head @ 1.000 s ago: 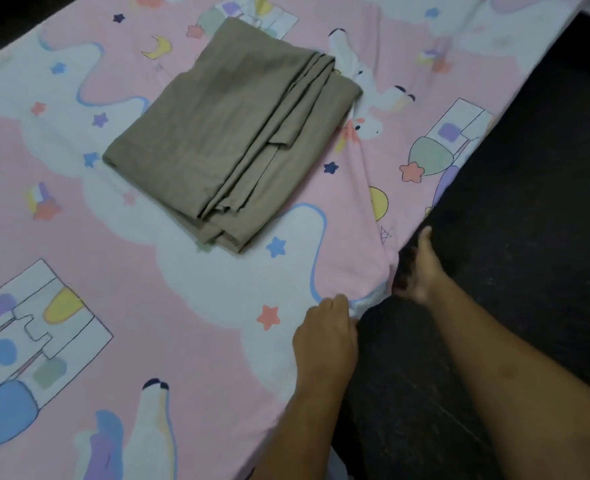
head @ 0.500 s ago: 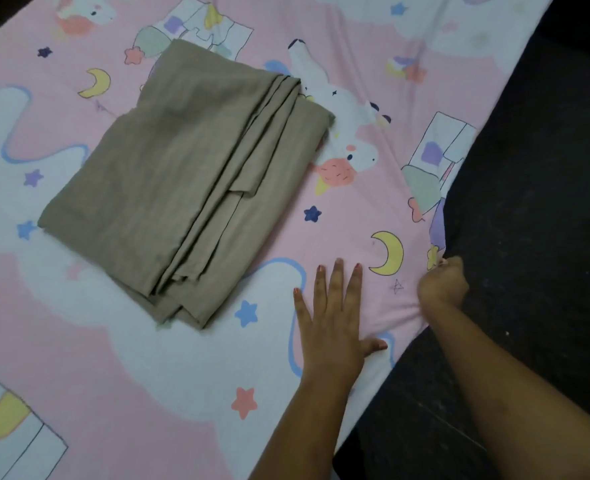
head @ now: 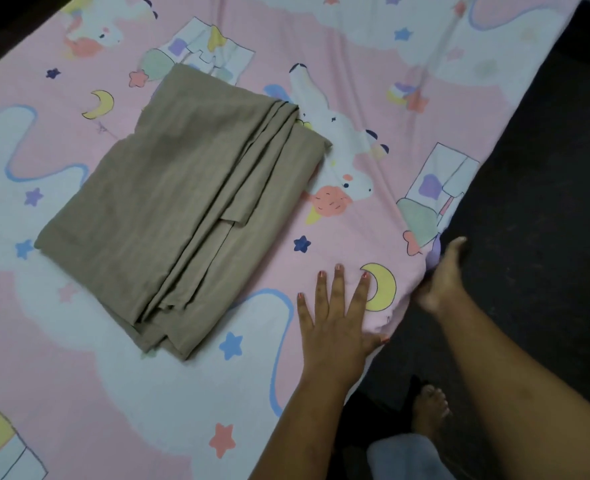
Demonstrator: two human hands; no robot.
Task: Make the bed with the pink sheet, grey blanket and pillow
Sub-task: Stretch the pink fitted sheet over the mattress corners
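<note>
Left hand (head: 335, 323) spread flat on pink sheet (head: 356, 81); right hand (head: 439, 282) at edge, grip hidden; grey blanket (head: 182, 202) nearer left hand

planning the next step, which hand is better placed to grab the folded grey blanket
Probably left. The left hand lies flat on the pink sheet, close to the grey blanket; the right hand is farther off at the sheet's side edge.
</note>
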